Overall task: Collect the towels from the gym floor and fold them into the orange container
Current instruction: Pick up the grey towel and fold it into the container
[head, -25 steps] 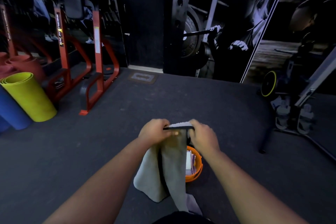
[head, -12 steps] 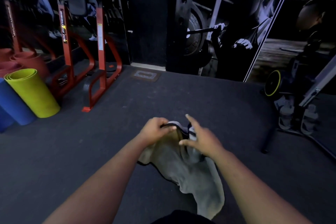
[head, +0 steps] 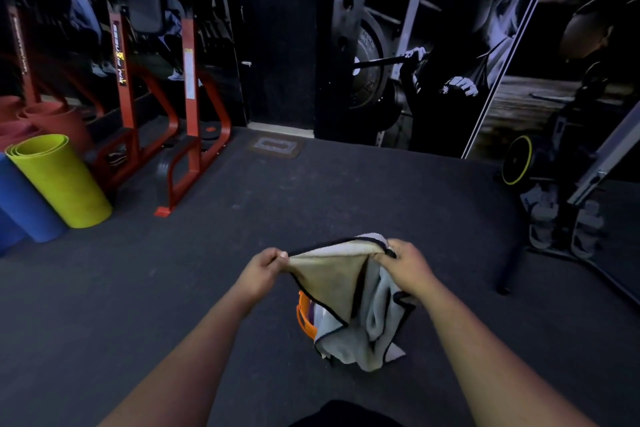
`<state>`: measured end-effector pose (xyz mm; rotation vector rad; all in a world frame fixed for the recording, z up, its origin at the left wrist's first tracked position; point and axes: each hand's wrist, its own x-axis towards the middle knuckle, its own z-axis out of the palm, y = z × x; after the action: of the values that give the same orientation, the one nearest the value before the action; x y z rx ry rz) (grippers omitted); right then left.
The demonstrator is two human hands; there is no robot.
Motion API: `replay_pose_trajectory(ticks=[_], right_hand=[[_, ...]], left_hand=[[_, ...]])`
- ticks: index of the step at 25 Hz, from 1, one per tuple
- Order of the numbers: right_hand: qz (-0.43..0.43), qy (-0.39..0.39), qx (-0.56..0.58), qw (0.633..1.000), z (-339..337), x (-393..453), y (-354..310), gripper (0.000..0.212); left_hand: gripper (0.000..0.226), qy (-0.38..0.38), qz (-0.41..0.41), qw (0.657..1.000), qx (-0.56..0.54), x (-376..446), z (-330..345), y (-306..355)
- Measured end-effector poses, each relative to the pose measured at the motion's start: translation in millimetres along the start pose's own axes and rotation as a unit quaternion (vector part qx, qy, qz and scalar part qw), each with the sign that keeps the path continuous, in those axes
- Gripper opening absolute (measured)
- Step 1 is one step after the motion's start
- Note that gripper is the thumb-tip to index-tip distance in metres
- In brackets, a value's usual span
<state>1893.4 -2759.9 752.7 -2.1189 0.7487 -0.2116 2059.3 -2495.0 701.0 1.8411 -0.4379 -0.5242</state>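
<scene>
Grey, seemingly terry towel, black-edged

Your towel is soft, matt cloth — pale terry with a dark stitched edge. Below it the orange container looks like smooth, glossy plastic. The floor is dark, speckled, matt rubber — rough-grained. At left, the yellow mat looks matt foam, the red rack painted metal.

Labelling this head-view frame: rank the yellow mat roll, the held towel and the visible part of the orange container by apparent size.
1. Towel, though it is nearer the camera
2. Yellow mat roll, close behind
3. Orange container, mostly hidden
</scene>
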Motion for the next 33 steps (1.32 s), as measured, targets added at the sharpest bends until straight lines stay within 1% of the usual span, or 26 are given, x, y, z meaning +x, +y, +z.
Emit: replay_pose_trajectory(ticks=[1, 3, 5, 6, 7, 8, 9, 10, 11, 12, 13, 14, 16, 17, 18, 19, 20, 21, 22, 23, 25, 27, 28, 29, 31, 33], right_hand=[[0.016, 0.007, 0.035, 0.999, 3, -1, 0, 0.023], [0.046, 0.028, 0.102, 0.993, 6, -2, -1, 0.02], [0.072, 0.039, 0.156, 0.984, 0, -4, -6, 0.01], [0.081, 0.049, 0.171, 0.981, -4, -6, -8, 0.011], [0.088, 0.062, 0.176, 0.978, -8, -7, -9, 0.013], [0.092, 0.074, 0.172, 0.978, -10, -8, -8, 0.012], [0.095, 0.078, 0.165, 0.979, -10, -9, -7, 0.009], [0.092, 0.067, 0.163, 0.98, -10, -10, -8, 0.005], [0.077, 0.042, 0.176, 0.98, -8, -12, -9, 0.015], [0.055, 0.011, 0.208, 0.977, -5, -13, -10, 0.03], [0.037, -0.012, 0.251, 0.967, -3, -16, -13, 0.042], [0.026, -0.027, 0.295, 0.955, -2, -20, -18, 0.043], [0.032, -0.054, 0.382, 0.922, -2, -28, -25, 0.03], [0.042, -0.072, 0.416, 0.905, -3, -31, -25, 0.028], [0.039, -0.098, 0.441, 0.891, -4, -34, -24, 0.031], [0.021, -0.126, 0.451, 0.883, -6, -36, -23, 0.039], [-0.007, -0.149, 0.431, 0.89, -7, -37, -23, 0.05], [-0.04, -0.16, 0.381, 0.91, -6, -36, -24, 0.06], [-0.073, -0.151, 0.314, 0.934, -4, -34, -25, 0.064], [-0.102, -0.123, 0.246, 0.956, -1, -32, -27, 0.062], [-0.152, -0.033, 0.112, 0.982, 4, -28, -31, 0.044], [-0.175, 0.029, 0.014, 0.984, 8, -24, -34, 0.018], [-0.179, 0.039, -0.008, 0.983, 11, -22, -34, 0.006], [-0.178, 0.046, -0.028, 0.983, 13, -20, -35, 0.005], [-0.175, 0.051, -0.063, 0.981, 18, -15, -38, 0.023], [-0.163, 0.056, -0.081, 0.982, 21, -10, -41, 0.034]], left_hand=[[0.03, 0.011, -0.002, 1.0, -0.013, -2, 5, 2], [0.042, -0.009, 0.007, 0.999, 0.049, -8, 12, 7], [0.042, -0.071, 0.006, 0.992, 0.106, -15, 8, 8], [0.036, -0.104, 0.007, 0.989, 0.105, -16, 5, 6], [0.027, -0.111, 0.017, 0.99, 0.08, -18, 2, 5], [0.016, -0.089, 0.024, 0.995, 0.023, -20, 3, 8], [0.009, -0.045, 0.023, 0.997, -0.057, -20, 5, 11], [0.012, 0.001, 0.02, 0.99, -0.139, -20, 9, 18], [0.015, 0.03, 0.018, 0.978, -0.204, -19, 15, 26], [0.016, 0.047, 0.015, 0.971, -0.233, -18, 21, 34], [0.017, 0.057, 0.013, 0.97, -0.236, -18, 28, 42], [0.016, 0.063, 0.011, 0.971, -0.23, -18, 35, 48], [0.016, 0.065, 0.009, 0.971, -0.23, -18, 44, 57], [0.018, 0.057, 0.013, 0.971, -0.233, -18, 47, 61], [0.019, 0.046, 0.018, 0.971, -0.232, -19, 50, 65], [0.02, 0.034, 0.023, 0.972, -0.232, -20, 51, 67], [0.02, 0.024, 0.026, 0.973, -0.229, -22, 52, 69], [0.021, 0.016, 0.029, 0.974, -0.225, -23, 52, 70], [0.022, 0.01, 0.029, 0.975, -0.22, -23, 53, 69], [0.023, 0.006, 0.03, 0.976, -0.215, -23, 53, 70], [0.021, -0.005, 0.028, 0.977, -0.213, -24, 56, 70], [0.02, -0.023, 0.028, 0.975, -0.221, -28, 59, 71], [0.021, -0.036, 0.03, 0.974, -0.224, -30, 60, 72], [0.023, -0.049, 0.032, 0.973, -0.225, -32, 62, 73], [0.026, -0.07, 0.04, 0.972, -0.219, -35, 67, 73], [0.026, -0.083, 0.051, 0.97, -0.222, -37, 70, 73]])
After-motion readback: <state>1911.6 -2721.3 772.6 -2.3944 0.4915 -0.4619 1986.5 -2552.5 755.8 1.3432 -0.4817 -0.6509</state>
